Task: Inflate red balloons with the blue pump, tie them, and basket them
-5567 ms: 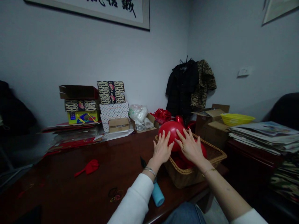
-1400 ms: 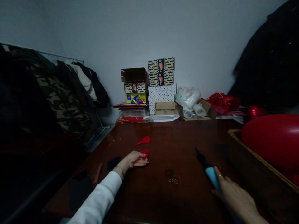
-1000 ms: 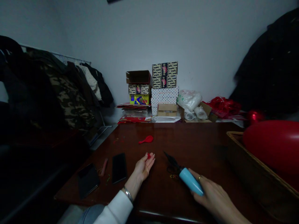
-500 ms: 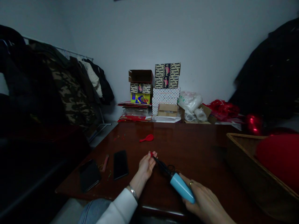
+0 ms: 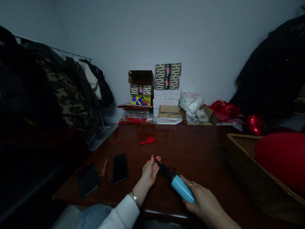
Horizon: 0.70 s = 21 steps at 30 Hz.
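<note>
Red balloon (image 5: 154, 158) in the left hand (image 5: 150, 170), at the tip of a blue pump (image 5: 182, 188).
Nearest, the right hand's (image 5: 202, 198) grip wraps the pump's barrel; beyond, the left grip pinches the balloon over the bench (image 5: 190, 143); whether the nozzle (image 5: 164, 169) sits inside cannot be told. A dark phone (image 5: 120, 168) lies left, a wicker basket (image 5: 240, 162) with an inflated balloon (image 5: 281, 160) stands right, a limp balloon (image 5: 148, 140) lies farther back, and boxes (image 5: 168, 76) are stacked behind.
</note>
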Each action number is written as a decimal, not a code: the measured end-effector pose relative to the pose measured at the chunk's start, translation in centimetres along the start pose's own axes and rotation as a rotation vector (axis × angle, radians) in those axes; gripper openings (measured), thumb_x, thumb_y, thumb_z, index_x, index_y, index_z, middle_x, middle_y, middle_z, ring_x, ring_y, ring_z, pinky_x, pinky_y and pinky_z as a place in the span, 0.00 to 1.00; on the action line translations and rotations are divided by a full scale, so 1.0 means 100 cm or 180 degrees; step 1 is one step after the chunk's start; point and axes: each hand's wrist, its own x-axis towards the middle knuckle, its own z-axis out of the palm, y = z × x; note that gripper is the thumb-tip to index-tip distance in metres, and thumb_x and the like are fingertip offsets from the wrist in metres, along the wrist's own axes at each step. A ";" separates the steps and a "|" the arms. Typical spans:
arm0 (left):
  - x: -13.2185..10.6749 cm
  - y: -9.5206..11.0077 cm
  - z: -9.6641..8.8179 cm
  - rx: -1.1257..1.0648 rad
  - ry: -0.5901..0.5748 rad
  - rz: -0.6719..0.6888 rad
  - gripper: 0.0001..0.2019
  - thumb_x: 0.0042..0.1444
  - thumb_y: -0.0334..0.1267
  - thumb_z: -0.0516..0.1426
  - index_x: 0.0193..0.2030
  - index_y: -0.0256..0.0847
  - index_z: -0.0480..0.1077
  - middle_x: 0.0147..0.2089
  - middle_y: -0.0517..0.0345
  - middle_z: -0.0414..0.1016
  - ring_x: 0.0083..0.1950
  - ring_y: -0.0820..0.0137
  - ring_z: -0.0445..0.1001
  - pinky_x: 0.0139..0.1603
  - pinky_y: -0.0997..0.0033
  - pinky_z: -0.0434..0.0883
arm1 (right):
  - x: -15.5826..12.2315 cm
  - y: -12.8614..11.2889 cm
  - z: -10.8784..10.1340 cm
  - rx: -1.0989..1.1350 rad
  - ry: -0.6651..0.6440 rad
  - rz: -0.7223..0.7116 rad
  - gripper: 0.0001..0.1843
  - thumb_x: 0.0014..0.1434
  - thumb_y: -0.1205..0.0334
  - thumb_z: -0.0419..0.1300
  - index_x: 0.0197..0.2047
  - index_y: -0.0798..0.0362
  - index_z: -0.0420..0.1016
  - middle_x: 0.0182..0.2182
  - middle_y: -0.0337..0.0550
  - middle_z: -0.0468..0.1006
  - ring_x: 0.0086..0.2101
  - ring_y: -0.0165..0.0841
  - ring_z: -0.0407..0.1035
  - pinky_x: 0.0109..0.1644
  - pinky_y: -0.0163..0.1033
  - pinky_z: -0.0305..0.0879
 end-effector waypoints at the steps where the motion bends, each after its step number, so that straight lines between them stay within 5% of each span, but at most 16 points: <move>1: -0.001 0.001 0.001 -0.0028 0.0001 -0.0011 0.06 0.57 0.34 0.58 0.40 0.36 0.68 0.48 0.43 0.77 0.47 0.64 0.77 0.46 0.68 0.74 | 0.000 0.000 0.001 0.0007 -0.0005 -0.0008 0.38 0.49 0.61 0.52 0.65 0.52 0.54 0.52 0.49 0.72 0.49 0.41 0.68 0.54 0.42 0.60; 11: -0.004 -0.006 -0.003 0.0029 -0.0286 -0.0253 0.16 0.53 0.47 0.59 0.42 0.37 0.70 0.48 0.45 0.76 0.51 0.64 0.75 0.47 0.70 0.73 | 0.006 -0.011 0.007 0.0131 0.0052 -0.0096 0.37 0.50 0.61 0.52 0.64 0.54 0.56 0.50 0.50 0.73 0.48 0.41 0.69 0.52 0.42 0.61; 21: -0.012 -0.007 -0.004 0.0232 -0.0239 -0.0030 0.13 0.56 0.44 0.58 0.42 0.36 0.73 0.50 0.44 0.75 0.50 0.63 0.75 0.43 0.70 0.73 | 0.007 -0.022 0.007 0.0158 0.0227 -0.0097 0.36 0.50 0.62 0.52 0.64 0.51 0.56 0.46 0.47 0.76 0.44 0.40 0.71 0.48 0.39 0.63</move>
